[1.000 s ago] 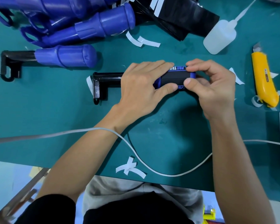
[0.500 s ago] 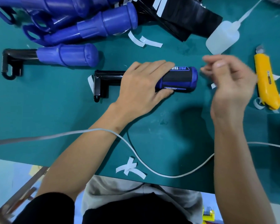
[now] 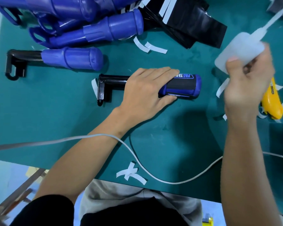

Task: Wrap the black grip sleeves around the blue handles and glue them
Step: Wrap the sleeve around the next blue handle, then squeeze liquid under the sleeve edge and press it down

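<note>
A blue handle [image 3: 197, 85] on a black bracket lies across the middle of the green table, with a black grip sleeve [image 3: 180, 86] wrapped around it. My left hand [image 3: 145, 93] presses down on this handle near its bracket end. At the right, my right hand [image 3: 250, 82] holds a translucent glue bottle [image 3: 238, 51] in the air, its long nozzle pointing up and right, away from the handle. A stack of black grip sleeves [image 3: 191, 25] lies at the back of the table.
A bare blue handle [image 3: 72, 58] on a black bracket and a pile of blue handles [image 3: 96, 30] lie at the back left. A yellow utility knife [image 3: 272, 101] sits at the right edge. White backing strips [image 3: 131, 174] and a white cable [image 3: 170, 181] lie about.
My right hand left the handle, moved right and back, and picked up the glue bottle from the table. My left hand stayed on the handle.
</note>
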Demonstrator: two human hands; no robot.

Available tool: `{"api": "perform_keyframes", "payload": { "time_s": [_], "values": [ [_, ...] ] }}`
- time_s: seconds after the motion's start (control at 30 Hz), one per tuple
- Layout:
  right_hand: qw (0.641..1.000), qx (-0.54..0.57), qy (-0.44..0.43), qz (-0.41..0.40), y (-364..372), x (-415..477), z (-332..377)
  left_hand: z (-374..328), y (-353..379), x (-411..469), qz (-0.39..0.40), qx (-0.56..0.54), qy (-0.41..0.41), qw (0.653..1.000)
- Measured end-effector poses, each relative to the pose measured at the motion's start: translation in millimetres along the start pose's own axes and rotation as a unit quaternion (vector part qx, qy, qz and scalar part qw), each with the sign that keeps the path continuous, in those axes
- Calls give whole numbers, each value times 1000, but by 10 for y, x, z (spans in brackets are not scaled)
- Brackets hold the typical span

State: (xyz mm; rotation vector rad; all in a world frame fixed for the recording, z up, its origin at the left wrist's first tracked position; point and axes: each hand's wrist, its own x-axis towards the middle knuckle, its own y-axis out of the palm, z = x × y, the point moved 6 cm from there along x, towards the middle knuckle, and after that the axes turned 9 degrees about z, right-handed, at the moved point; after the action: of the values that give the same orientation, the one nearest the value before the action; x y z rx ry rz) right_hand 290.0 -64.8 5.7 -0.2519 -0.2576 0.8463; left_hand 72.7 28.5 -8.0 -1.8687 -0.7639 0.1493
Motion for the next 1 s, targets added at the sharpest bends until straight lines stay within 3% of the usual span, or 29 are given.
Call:
{"api": "perform_keyframes", "payload": {
  "time_s": [0.17,0.33,0.53,0.57,0.63,0.77,0.9,1.0],
  "values": [
    [990,121,1,66,-47,-259,117,-13,-12,3,10,-2,-5,1000],
    [957,265,100,58,-68,-310,8,-17,-23,10,8,-8,-10,1000],
    [803,546,210,111,85,-322,-4,4,-12,3,8,-18,-16,1000],
    [798,544,241,99,94,-336,-21,4,-8,4,11,-20,-16,1000],
    [822,487,280,95,95,-362,-54,3,-1,0,13,-25,-19,999],
    [852,462,230,86,122,-385,18,-22,9,-5,16,-41,-9,999],
    [816,528,221,81,200,-394,45,-22,22,-13,25,-43,2,999],
    [810,529,251,34,158,-412,-9,-29,36,7,23,-37,-4,999]
  ]
}}
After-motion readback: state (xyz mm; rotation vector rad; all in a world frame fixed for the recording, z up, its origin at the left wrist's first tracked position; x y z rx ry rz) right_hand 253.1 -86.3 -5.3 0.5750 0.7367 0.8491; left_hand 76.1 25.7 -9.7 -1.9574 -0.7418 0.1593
